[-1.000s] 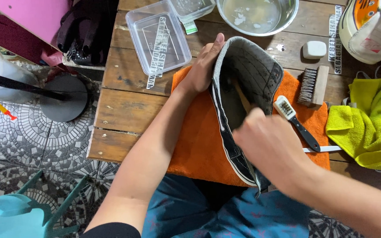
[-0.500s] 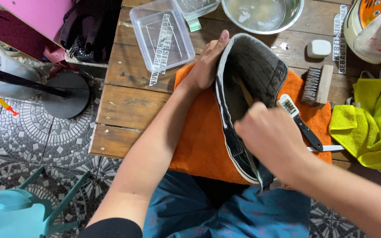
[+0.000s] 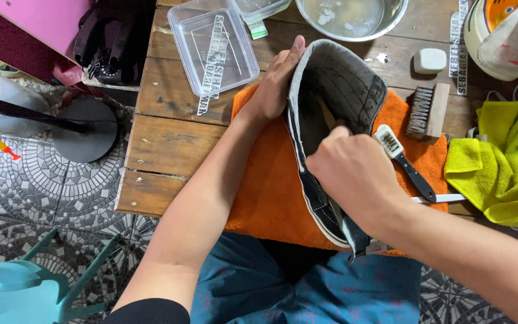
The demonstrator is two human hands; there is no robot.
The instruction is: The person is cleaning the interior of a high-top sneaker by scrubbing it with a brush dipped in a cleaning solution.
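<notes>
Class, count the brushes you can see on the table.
2: a wooden bristle brush right of the shoe, and a small black-handled brush on the orange towel. The hands may hide another.
</notes>
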